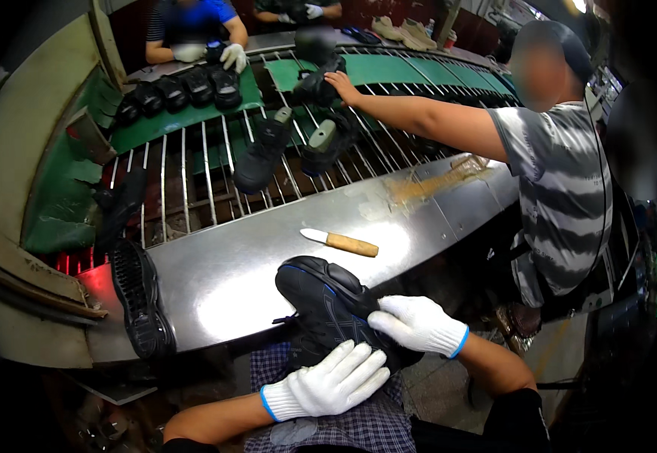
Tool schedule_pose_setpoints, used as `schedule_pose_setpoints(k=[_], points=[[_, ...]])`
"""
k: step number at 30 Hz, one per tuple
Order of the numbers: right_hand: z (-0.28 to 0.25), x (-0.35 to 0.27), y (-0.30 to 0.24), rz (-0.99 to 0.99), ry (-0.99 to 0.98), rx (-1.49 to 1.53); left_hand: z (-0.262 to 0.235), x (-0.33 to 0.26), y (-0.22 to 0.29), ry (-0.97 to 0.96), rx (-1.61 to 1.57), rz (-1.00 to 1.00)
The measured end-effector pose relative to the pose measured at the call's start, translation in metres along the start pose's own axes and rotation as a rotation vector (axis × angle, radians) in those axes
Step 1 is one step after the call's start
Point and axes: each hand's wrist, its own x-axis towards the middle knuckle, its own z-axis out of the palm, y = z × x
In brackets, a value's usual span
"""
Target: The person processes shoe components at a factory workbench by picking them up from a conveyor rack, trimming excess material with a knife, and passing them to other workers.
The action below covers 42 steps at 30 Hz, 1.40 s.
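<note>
One held shoe (319,303), diagonal, toe (292,282) away-left

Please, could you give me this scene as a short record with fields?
Left hand: white-gloved, fingers extended against the black shoe
Right hand: white-gloved, gripping that shoe
Knife: wooden-handled, lying on the metal table
Second shoe: at table's left end, tread showing
Co-worker at right: bare hand at another dark shoe
</note>
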Motion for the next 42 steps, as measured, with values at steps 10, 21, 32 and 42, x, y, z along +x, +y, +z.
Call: schedule_pose_setpoints(k=[10, 21, 32, 42], points=[[-0.006, 0.029, -0.004, -0.057, -0.182, -0.113, -0.016, -0.005, -0.006, -0.063, 0.000, -0.002], [-0.013, 0.065, -0.048, -0.170, 0.063, -0.273, -0.018, 0.008, -0.008, -0.078, 0.052, -0.005], [0.069, 0.056, 0.027, -0.156, -0.473, 1.146, -0.017, -0.045, 0.007, -0.037, -0.021, -0.080], [-0.049, 0.065, -0.010, -0.024, 0.050, 1.668, -0.071, -0.054, -0.045, 0.236, 0.024, -0.583]])
